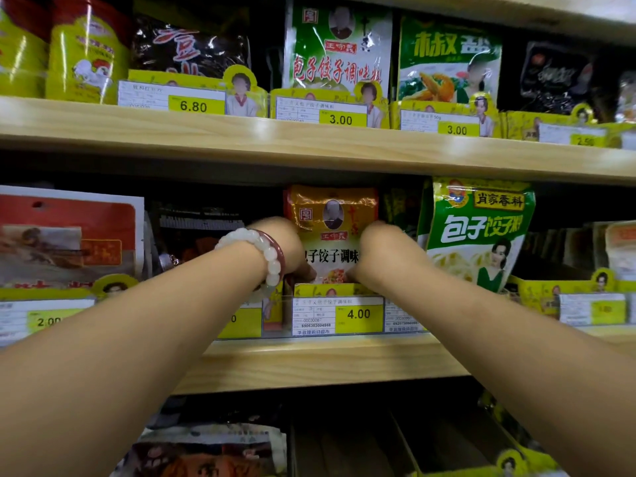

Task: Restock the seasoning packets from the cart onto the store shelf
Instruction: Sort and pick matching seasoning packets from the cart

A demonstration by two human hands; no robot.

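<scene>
Both hands, L (278,249) & R (377,251), fingers grasping orange packet (332,232) edges; green packet (478,232) just R.

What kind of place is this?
Most likely a grocery store aisle: wooden shelves carry yellow price tags, and bagged seasoning packets stand in rows above them.

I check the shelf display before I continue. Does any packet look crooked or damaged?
The green packet right of the orange packet leans left, its top bent. The orange one, between both hands, has a crinkled top. Nothing looks torn.
</scene>
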